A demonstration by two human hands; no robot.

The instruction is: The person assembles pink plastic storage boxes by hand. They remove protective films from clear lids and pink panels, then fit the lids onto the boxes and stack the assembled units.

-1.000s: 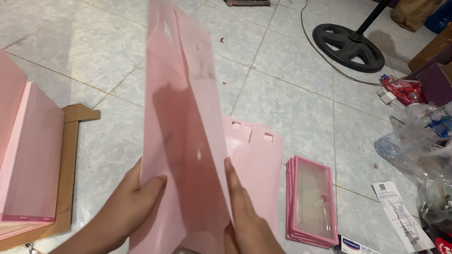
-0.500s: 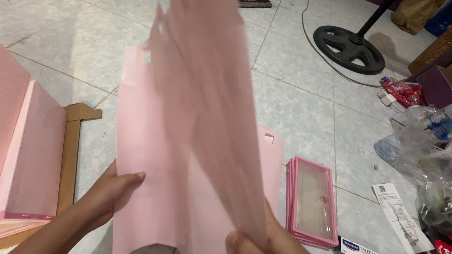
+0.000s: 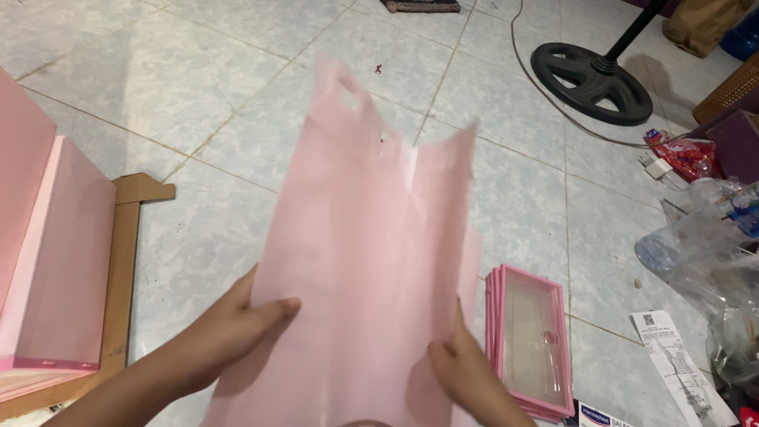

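While you hold it up over the tiled floor (image 3: 237, 95), the pink card sheet (image 3: 371, 261) fills the middle of your view, a flat die-cut piece with notched tabs along its upper edge, its top slightly blurred. Your left hand (image 3: 241, 328) grasps its left edge low down, thumb laid across the front face and fingers hidden behind. Your right hand (image 3: 466, 372) grips the lower right edge, with the thumb pressed on the front and the rest of the hand behind the sheet. More pink card shows just behind the sheet's right side, though how much lies there cannot be told. Just to the right of your right hand, a stack of pink window lids (image 3: 531, 344) lies flat on the floor, each with a clear panel in a pink frame. Beyond that, near the right edge, a paper receipt (image 3: 672, 364) lies on the tiles beside clear plastic bags (image 3: 711, 245), with a red wrapper (image 3: 684, 154) farther up. A black fan base (image 3: 593, 83) with its cable stands well apart near the top. On the far left, pink boards (image 3: 55, 253) rest on a brown cardboard piece (image 3: 122, 261).
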